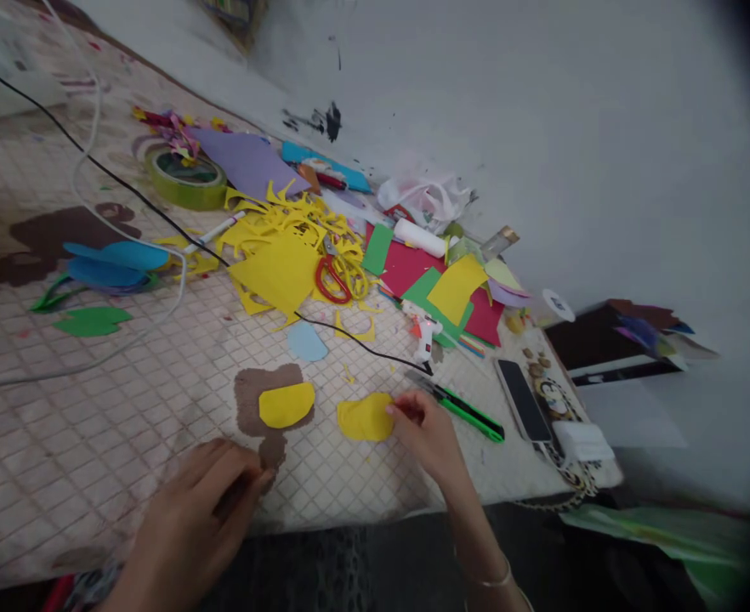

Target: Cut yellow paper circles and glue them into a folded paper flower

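Note:
My right hand (431, 433) pinches the right edge of a stack of rounded yellow cut-out pieces (366, 417), apparently paper or craft foam, lying on the checked tablecloth (324, 484). To the left, my left hand (202, 493) rests low over the cloth with its fingers curled and the tips together; whatever is between them, if anything, is hidden. Just beyond it lies another yellow cut-out (286, 405), on a brown stain. A light blue cut-out (307, 341) sits farther back. Beside my right hand is a green utility knife (470, 413).
Behind are a white glue gun (426, 333), red-handled scissors (332, 280), yellow scraps (279, 272) and a roll of tape (187, 178). A phone (523, 399) lies at the right. Black and white cables cross the table. Blue petal shapes (110, 265) lie at the left.

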`<control>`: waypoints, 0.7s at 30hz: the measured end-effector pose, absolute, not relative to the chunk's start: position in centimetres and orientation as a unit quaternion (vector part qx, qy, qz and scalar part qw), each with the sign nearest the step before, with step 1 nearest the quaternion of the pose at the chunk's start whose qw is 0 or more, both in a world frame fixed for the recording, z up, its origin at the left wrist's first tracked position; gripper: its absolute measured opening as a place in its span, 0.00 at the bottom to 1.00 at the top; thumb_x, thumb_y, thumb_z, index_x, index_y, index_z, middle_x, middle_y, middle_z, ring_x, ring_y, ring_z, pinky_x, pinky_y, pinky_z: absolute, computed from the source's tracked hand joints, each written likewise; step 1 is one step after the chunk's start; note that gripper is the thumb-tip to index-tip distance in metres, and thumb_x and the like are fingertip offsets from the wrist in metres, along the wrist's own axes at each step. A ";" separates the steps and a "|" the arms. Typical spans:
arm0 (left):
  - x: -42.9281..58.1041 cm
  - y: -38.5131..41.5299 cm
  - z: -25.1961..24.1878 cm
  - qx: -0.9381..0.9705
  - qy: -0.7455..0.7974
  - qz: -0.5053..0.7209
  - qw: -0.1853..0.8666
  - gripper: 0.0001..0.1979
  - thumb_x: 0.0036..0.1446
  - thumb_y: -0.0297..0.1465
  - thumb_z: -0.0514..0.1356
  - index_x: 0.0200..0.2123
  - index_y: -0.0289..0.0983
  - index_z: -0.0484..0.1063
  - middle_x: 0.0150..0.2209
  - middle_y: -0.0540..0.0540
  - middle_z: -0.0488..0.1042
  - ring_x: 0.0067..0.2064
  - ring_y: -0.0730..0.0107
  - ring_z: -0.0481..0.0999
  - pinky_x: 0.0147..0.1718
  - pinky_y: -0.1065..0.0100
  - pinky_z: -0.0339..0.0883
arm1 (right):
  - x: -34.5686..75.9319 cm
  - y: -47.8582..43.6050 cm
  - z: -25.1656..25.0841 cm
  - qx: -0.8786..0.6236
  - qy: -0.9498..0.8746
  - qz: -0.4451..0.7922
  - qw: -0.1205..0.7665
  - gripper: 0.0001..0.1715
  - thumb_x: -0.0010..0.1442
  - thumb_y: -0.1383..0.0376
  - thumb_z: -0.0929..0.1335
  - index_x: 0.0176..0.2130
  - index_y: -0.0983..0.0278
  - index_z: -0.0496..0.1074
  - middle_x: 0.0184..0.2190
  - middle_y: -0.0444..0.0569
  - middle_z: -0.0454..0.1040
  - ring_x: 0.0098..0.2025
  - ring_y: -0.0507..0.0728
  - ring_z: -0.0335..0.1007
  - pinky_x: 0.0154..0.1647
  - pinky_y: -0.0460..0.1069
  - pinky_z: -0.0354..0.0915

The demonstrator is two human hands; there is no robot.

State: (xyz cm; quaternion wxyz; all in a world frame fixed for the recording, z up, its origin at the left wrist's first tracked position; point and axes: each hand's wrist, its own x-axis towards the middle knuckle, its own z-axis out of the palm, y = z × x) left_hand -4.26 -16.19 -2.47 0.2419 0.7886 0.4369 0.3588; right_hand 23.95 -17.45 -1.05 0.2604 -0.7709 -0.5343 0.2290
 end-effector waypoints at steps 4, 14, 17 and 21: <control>-3.8 -16.6 -2.2 0.779 0.429 0.367 0.270 0.06 0.60 0.33 0.56 0.30 0.42 0.69 0.27 0.53 0.74 0.28 0.71 0.75 0.27 0.73 0.68 | 24.4 -17.1 -0.9 -0.765 -0.533 0.251 0.260 0.11 0.51 0.59 0.71 0.32 0.63 0.70 0.30 0.47 0.73 0.31 0.56 0.68 0.32 0.50 0.65; -1.7 -17.2 -1.5 0.788 0.400 0.347 0.315 0.02 0.58 0.29 0.58 0.33 0.42 0.69 0.28 0.52 0.75 0.32 0.68 0.75 0.32 0.68 0.69 | 24.4 -17.8 -0.2 -0.758 -0.529 0.304 0.229 0.07 0.52 0.62 0.70 0.28 0.62 0.68 0.27 0.44 0.71 0.30 0.56 0.67 0.32 0.50 0.63; -1.1 -17.2 -1.3 0.783 0.399 0.354 0.321 0.03 0.58 0.28 0.58 0.34 0.42 0.69 0.30 0.52 0.76 0.33 0.68 0.75 0.33 0.68 0.69 | 24.8 -18.2 0.4 -0.753 -0.522 0.326 0.233 0.08 0.55 0.62 0.68 0.27 0.62 0.68 0.25 0.43 0.71 0.28 0.55 0.67 0.30 0.49 0.63; -0.4 -16.9 -1.1 0.769 0.405 0.355 0.344 0.03 0.58 0.28 0.58 0.37 0.42 0.70 0.31 0.51 0.76 0.32 0.71 0.75 0.32 0.70 0.71 | 25.2 -18.7 1.3 -0.752 -0.491 0.347 0.270 0.09 0.57 0.60 0.67 0.35 0.62 0.71 0.30 0.47 0.76 0.33 0.57 0.72 0.34 0.50 0.67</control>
